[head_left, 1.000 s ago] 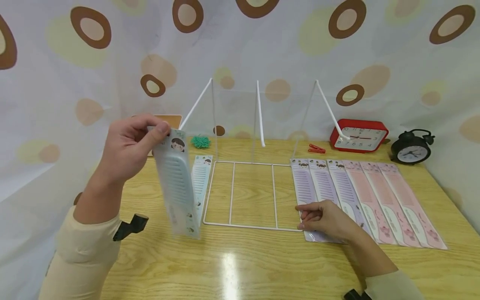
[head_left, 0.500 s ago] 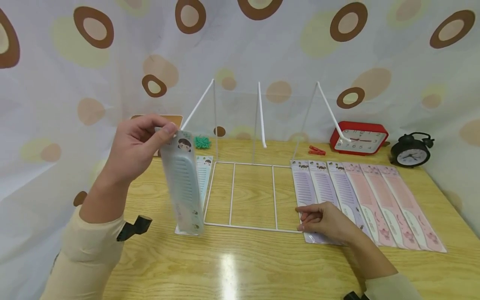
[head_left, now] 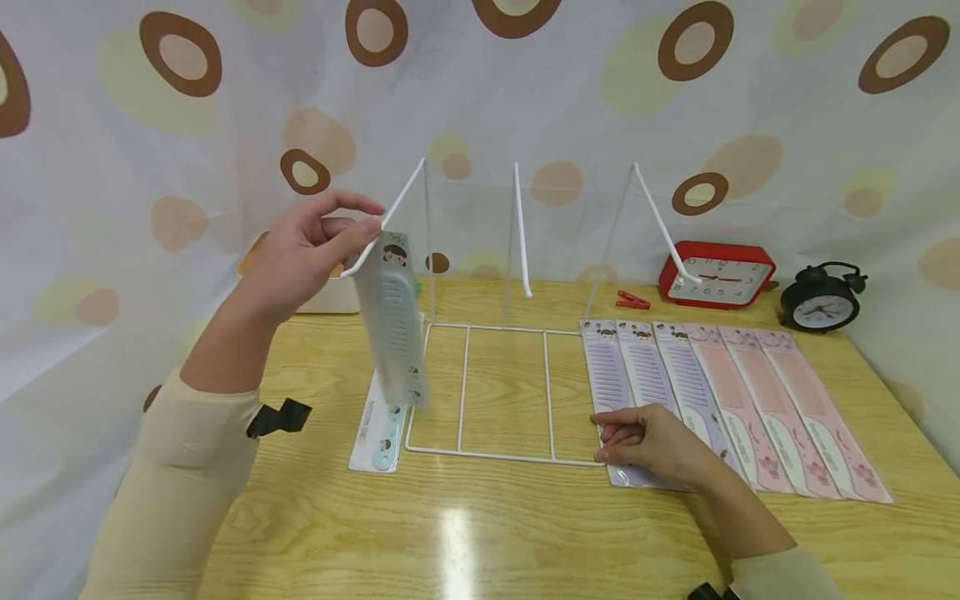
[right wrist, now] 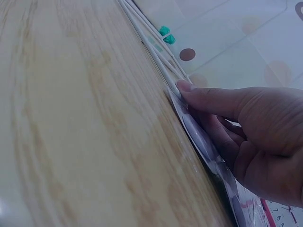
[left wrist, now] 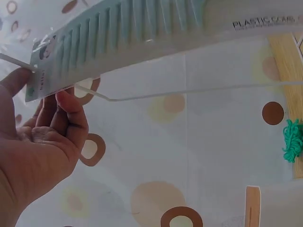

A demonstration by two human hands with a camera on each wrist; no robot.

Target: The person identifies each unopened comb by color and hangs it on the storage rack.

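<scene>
my left hand (head_left: 311,250) pinched the top end of a pale blue packaged comb (head_left: 393,321) between thumb and fingertips; in the left wrist view the fingers (left wrist: 71,116) were curled against the card header of the comb (left wrist: 142,33). the comb hung below and slightly to the right of the hand, long axis near vertical, lower end tilted a little toward me and clear of the table (head_left: 480,533).

the relation that governed the work was comb header to hook. the leftmost slanted arm of the white wire rack (head_left: 510,392) ended in a tip (head_left: 348,272) that lay directly at my fingertips, touching or just beside the header; whether the tip had entered the header hole could not be determined from either view. the arm rose away from the hand, up and to the right.

the left hand was the nearer hand to that arm by a wide margin. a second blue comb (head_left: 384,421) lay flat on the table below the hand, just outside the left edge of the rack base.

my right hand (head_left: 648,442) rested well to the right, fingers loosely curled, fingertips pressing the near end of a purple packaged comb (head_left: 611,383) against the table beside the right edge of the rack base. it was first in a row of purple and pink combs (head_left: 750,400) lying side by side, long axes running away from me.
</scene>
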